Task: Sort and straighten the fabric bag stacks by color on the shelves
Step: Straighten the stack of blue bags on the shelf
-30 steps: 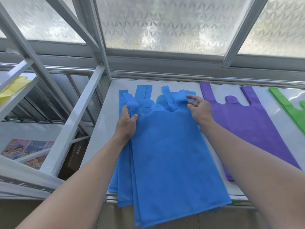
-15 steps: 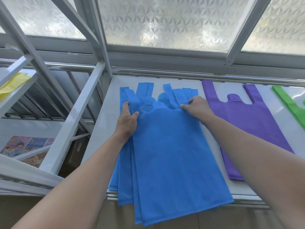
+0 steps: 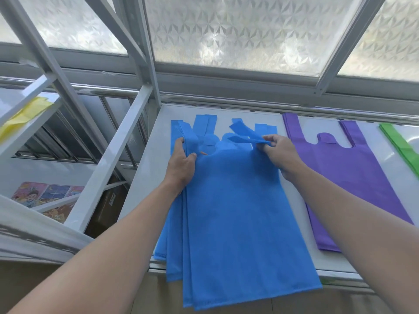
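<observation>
Frosted, patterned windows [image 3: 226, 30] admit even daylight. White shelf frame [image 3: 108, 159] stands in front, with a cardboard box [image 3: 103, 214] below it on the brown floor [image 3: 317, 304].

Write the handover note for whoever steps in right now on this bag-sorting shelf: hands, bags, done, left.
Left hand: grips the left edge of the blue fabric bag stack, near its handles.
Right hand: pinches one blue handle strip, lifted off the stack.
Bags: blue stack lies fanned on the white shelf, bottom overhanging the front edge; purple fabric bag stack flat to its right; green fabric bag beyond, partly out of frame.
Done: colours sit apart.
Left: lay the handle down, square the blue edges, push the stack fully on.
</observation>
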